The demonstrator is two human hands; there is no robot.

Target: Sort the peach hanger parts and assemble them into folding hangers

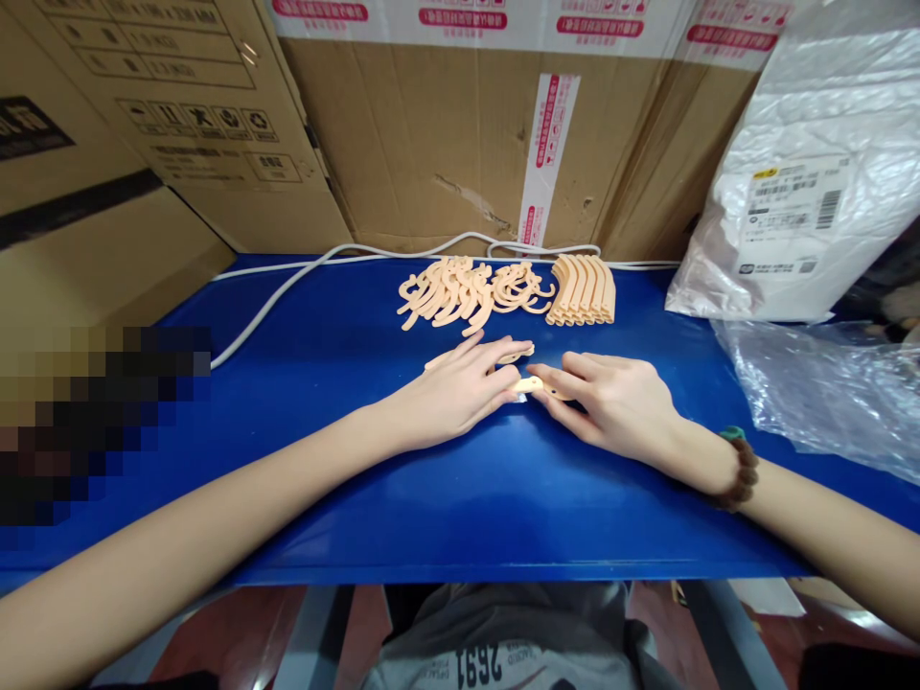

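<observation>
Blue bench (460, 508) under two bare hands closed on a small cream plastic piece (530, 384)

The left hand (471, 388) has its thumb and forefinger together on the piece's left end, the other fingers stretched forward and slightly spread. The right hand (610, 398) is half curled, its thumb and forefinger clamped around the right part, where a small dark hole shows. The piece lies low, just above or on the bench, between the hands; its long axis runs left to right, roughly along the front edge. Both ends are partly covered by fingers.

Another cream plastic piece (518, 356) shows beneath the left hand's outstretched fingers. A brown beaded band (746, 476) circles the right wrist.

Beyond the hands are a loose heap of curved cream strips (449, 292), a cluster of cream hooks (514, 287) and, at right, a neat row of stacked curved cream parts (584, 290). Behind them runs a white cable (277, 297), before brown cardboard (431, 144). A white plastic bag with a label (797, 211) stands at far right.
</observation>
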